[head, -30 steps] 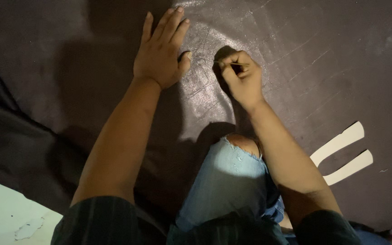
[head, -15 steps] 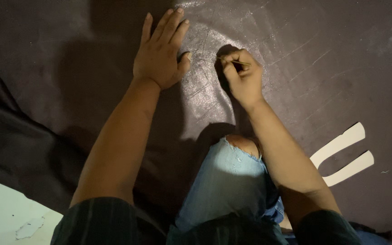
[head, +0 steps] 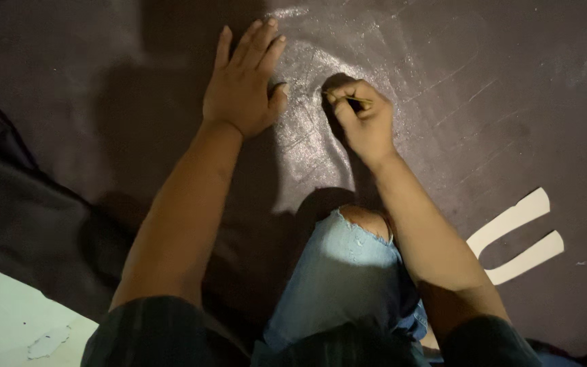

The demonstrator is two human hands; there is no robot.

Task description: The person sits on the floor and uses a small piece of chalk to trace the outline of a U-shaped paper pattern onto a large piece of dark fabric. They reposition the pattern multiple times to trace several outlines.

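A large sheet of dark brown leather-like material [head: 103,88] covers the floor and bears faint scored lines. My left hand [head: 242,85] lies flat on it, fingers spread, pressing it down. Just to its right, my right hand [head: 361,115] is closed around a thin pen-like marking tool [head: 354,100] whose tip meets the sheet. My knee in torn light blue jeans [head: 348,272] rests on the sheet between my arms.
A pale U-shaped paper pattern piece [head: 518,238] lies on the sheet at the right. A darker fold of the material [head: 8,204] runs along the left. Light-coloured floor [head: 8,326] shows at the bottom left corner.
My right hand has shifted slightly along the sheet with the tool. My left hand has stayed flat in place.
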